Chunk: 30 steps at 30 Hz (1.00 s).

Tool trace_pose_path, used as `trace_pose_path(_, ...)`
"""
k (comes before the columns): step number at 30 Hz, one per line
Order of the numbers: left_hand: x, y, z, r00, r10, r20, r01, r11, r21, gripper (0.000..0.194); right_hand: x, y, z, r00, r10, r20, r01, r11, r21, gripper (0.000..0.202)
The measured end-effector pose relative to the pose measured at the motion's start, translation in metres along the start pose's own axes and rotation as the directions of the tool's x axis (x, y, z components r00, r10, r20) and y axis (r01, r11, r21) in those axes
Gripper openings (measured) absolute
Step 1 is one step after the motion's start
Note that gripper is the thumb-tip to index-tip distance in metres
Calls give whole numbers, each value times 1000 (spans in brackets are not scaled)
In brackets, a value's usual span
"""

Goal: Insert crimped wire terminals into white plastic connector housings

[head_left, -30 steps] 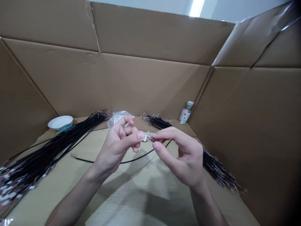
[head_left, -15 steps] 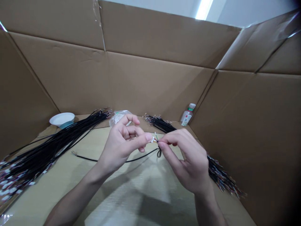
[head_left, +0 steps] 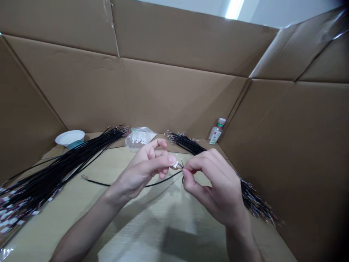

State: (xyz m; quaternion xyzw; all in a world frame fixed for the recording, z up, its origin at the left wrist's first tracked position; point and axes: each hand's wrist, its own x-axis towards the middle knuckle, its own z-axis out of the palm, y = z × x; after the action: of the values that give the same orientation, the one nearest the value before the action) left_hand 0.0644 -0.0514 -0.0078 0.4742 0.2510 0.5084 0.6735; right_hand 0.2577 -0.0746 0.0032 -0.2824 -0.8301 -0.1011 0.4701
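Between thumb and fingers, my left hand [head_left: 148, 163] pinches a small white connector housing [head_left: 176, 165]. Thin coloured wires run from it toward my right hand [head_left: 214, 185], whose thumb and forefinger are closed on the wire end of a black cable [head_left: 160, 182]. One greenish wire [head_left: 181, 161] sticks up apart from the housing. The black cable passes behind my left wrist and lies on the work surface, its far end with bare wire tips [head_left: 84, 177] to the left. My fingertips hide part of the wires.
A bundle of black cables with white connectors [head_left: 62, 160] lies left; another cable bundle [head_left: 251, 196] lies right, partly behind my right hand. At the back are a white bowl [head_left: 70, 137], a clear bag of white connectors [head_left: 140, 137] and a bottle [head_left: 217, 131]. Cardboard walls [head_left: 177, 98] surround the surface.
My left hand has tipped slightly and the connector has shifted a little down and left. My right fingers remain close beside it on the wires. The bag behind shows more.
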Motion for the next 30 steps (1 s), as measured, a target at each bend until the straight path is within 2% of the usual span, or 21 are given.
trace_pose_path(11, -1, 0, -1, 999, -10, 33, 11, 999, -41, 43, 1, -4, -2, 1000, 6, -19, -6, 1000, -8, 18)
trace_pose_path(22, 0, -3, -2, 999, 46, 22, -46, 999, 17, 43, 2, -4, 3, 1000, -4, -30, 1, 995, -97, 22)
trace_pose_path(30, 2, -6, -7, 993, 115, -1, -114, 985, 133, 44, -1, 4, 2, 992, -109, 60, 117, 982, -146, 19)
